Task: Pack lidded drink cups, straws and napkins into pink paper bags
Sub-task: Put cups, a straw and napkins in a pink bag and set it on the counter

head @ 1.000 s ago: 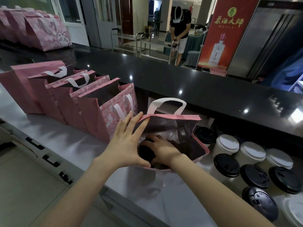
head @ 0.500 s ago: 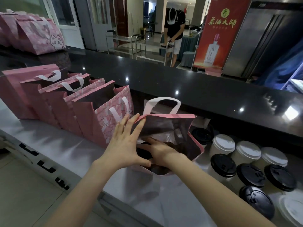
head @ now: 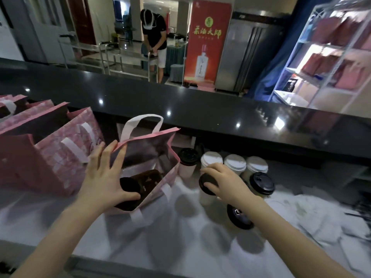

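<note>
An open pink paper bag point(head: 168, 165) with white handles stands on the pale counter. A black-lidded cup point(head: 129, 184) sits inside it at the near left. My left hand point(head: 102, 173) grips the bag's near rim, fingers spread over the left side and thumb at the edge beside the lid. My right hand point(head: 222, 182) rests over the top of a black-lidded drink cup point(head: 205, 195) to the right of the bag, fingers curled around its lid. Several more lidded cups point(head: 234, 165), black and white, stand behind and beside it.
A row of other open pink bags point(head: 50, 155) stands to the left. A black raised counter point(head: 200, 109) runs behind everything. White napkins or paper point(head: 313, 213) lie at the right. A person stands by a metal cart beyond. A shelf rack point(head: 329, 57) holds pink bags.
My right hand came out of the bag and moved right onto a black-lidded cup. A cup now sits in the bag. The left hand stays on the bag's rim.
</note>
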`<state>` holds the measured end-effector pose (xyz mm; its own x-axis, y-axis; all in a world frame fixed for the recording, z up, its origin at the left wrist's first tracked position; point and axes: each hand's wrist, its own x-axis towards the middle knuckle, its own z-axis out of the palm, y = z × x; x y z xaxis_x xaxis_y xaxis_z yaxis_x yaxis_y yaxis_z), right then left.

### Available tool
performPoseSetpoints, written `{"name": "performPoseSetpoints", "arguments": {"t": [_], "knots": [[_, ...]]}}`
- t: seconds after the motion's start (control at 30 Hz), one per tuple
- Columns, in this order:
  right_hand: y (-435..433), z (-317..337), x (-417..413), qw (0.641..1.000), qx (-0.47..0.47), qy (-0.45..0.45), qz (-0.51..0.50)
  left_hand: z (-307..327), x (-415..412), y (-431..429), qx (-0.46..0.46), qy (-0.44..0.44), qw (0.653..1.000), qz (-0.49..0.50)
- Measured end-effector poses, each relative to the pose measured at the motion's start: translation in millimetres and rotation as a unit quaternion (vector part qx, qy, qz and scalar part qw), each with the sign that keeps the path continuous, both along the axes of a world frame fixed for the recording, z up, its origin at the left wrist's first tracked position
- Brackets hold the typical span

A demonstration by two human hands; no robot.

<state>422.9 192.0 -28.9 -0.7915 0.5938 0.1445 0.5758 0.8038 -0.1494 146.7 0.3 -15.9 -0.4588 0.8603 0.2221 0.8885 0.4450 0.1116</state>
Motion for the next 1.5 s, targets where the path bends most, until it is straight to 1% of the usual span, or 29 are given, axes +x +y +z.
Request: {"name": "performPoseSetpoints", "arguments": {"t": [0.1, 0.17, 0.23, 0.3, 0.4, 0.57, 0.7, 0.83, 0.9, 0.97, 1.03, 1.13, 1.3, 1.4, 1.5], "knots": [[21.1, -22.9, 4.6, 0.991, 0.021, -0.122, -0.044, -1.7, 8.9, 4.5, -0.003, 0.009, 1.0, 0.002], [31.9, -34.6, 3.7, 0.98, 0.04, -0.184, -0.055, -3.2, 14.4, 4.4, 0.005, 0.011, 1.0, -0.001], [38.9, -40.5, 1.4, 0.973, 0.043, -0.222, -0.054, -4.7, 17.3, 1.9, 0.006, 0.018, 1.0, -0.001], [43.8, -42.2, -1.5, 0.973, 0.047, -0.224, -0.032, -7.1, 16.9, -1.4, 0.02, 0.01, 1.0, -0.005], [43.9, -41.5, -2.6, 0.981, 0.029, -0.191, -0.008, -8.2, 16.6, -4.0, 0.028, 0.006, 1.0, -0.008], [23.9, -33.2, 1.6, 0.992, -0.009, -0.122, 0.0, -7.0, 16.6, -4.6, 0.018, 0.012, 1.0, -0.012], [3.7, 2.0, 15.2, 1.0, -0.01, 0.013, 0.008, -5.7, 12.5, -3.9, 0.019, 0.008, 1.0, -0.011], [-18.0, 56.5, 30.5, 0.989, 0.037, 0.142, 0.032, -3.4, 9.5, -1.4, 0.014, -0.004, 1.0, -0.013], [-27.5, 83.7, 32.6, 0.979, 0.043, 0.196, 0.043, -2.4, 8.5, -0.1, 0.007, -0.005, 1.0, -0.013], [-36.5, 104.8, 26.8, 0.972, 0.023, 0.226, 0.066, -1.3, 8.3, 1.2, 0.004, -0.006, 1.0, -0.016], [-44.8, 116.4, 11.8, 0.968, 0.009, 0.229, 0.104, -0.1, 9.2, 2.2, 0.004, -0.01, 1.0, -0.016], [-54.0, 115.1, -22.4, 0.969, 0.004, 0.195, 0.153, -0.3, 11.5, 1.8, 0.007, -0.008, 1.0, -0.015], [-62.2, 86.4, -84.1, 0.976, 0.003, 0.122, 0.181, -1.3, 10.3, -1.6, 0.031, -0.012, 0.999, -0.036], [-59.9, 65.6, -112.1, 0.984, 0.018, 0.045, 0.169, -0.9, 8.3, -2.8, 0.039, -0.014, 0.998, -0.042], [-51.2, 51.4, -130.7, 0.987, 0.06, -0.052, 0.14, -1.4, 4.7, -5.2, 0.039, -0.026, 0.998, -0.049]]}}
